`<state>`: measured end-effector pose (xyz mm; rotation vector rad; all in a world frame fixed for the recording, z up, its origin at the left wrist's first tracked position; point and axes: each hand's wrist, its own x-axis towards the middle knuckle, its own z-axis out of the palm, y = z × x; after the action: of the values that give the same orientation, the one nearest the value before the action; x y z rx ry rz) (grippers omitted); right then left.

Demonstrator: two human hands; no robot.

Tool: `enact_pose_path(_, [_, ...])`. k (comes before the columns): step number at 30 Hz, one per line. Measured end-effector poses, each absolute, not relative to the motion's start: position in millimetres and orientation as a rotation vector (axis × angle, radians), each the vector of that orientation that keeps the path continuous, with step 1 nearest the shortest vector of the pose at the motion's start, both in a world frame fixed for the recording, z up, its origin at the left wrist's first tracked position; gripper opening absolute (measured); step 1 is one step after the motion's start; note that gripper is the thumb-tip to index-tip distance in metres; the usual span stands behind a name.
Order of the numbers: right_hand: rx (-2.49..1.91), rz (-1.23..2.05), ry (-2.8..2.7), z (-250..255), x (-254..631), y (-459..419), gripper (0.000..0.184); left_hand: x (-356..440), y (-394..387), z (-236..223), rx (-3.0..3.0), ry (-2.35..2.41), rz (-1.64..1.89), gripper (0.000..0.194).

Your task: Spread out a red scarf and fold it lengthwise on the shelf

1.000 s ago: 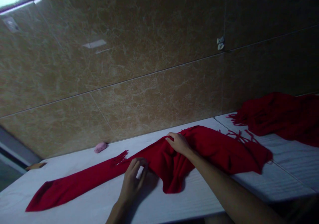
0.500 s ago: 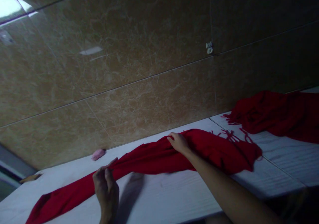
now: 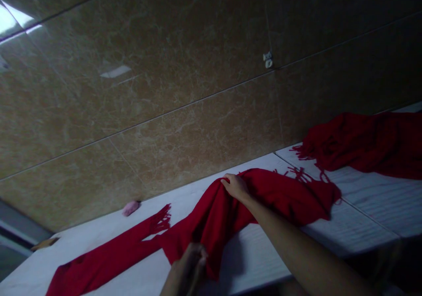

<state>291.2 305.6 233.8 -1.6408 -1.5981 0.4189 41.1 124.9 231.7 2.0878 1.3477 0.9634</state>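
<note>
A long red fringed scarf (image 3: 283, 195) lies across the white table (image 3: 359, 225), its left end trailing toward the lower left. My right hand (image 3: 234, 186) pinches the scarf's far edge near the wall. My left hand (image 3: 190, 267), low at the near table edge and blurred, grips a bunched fold of the same scarf that hangs toward me. A fringed end (image 3: 161, 218) lies flat left of the fold.
A pile of more red scarves (image 3: 369, 142) sits at the right on a second white table. A small pink object (image 3: 131, 207) lies by the brown marble wall (image 3: 184, 94). A tan object (image 3: 44, 243) rests at the far left edge.
My left hand moved from the scarf's left part to the near edge, pulling a fold toward me. The right hand kept its hold. The view shifted slightly.
</note>
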Motion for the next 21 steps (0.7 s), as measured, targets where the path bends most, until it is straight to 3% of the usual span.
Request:
enact_pose_path(3, [-1.633, 0.397, -1.570, 235.8, 290.8, 304.5, 0.016, 62.0, 127.9, 202.2, 2.229, 1.187, 0.690, 0.035])
enact_pose_path(6, [-1.620, 0.371, -1.526, 236.6, 292.6, 305.0, 0.019, 92.0, 132.9, 189.0, 2.339, 1.100, 0.639, 0.027])
enact_pose_path(13, [-1.549, 0.298, -1.404, 236.2, 301.5, 310.3, 0.021, 157.6, 140.5, 208.3, 2.390, 1.164, 0.670, 0.019])
enact_pose_path(17, [-1.503, 0.260, -1.342, 234.8, 305.2, 313.1, 0.023, 148.2, 135.4, 207.7, 2.343, 1.135, 0.806, 0.031])
enact_pose_path(21, [-1.441, 0.224, -1.267, 232.6, 303.7, 315.0, 0.032, 99.5, 125.4, 210.4, 2.280, 1.220, 1.052, 0.028])
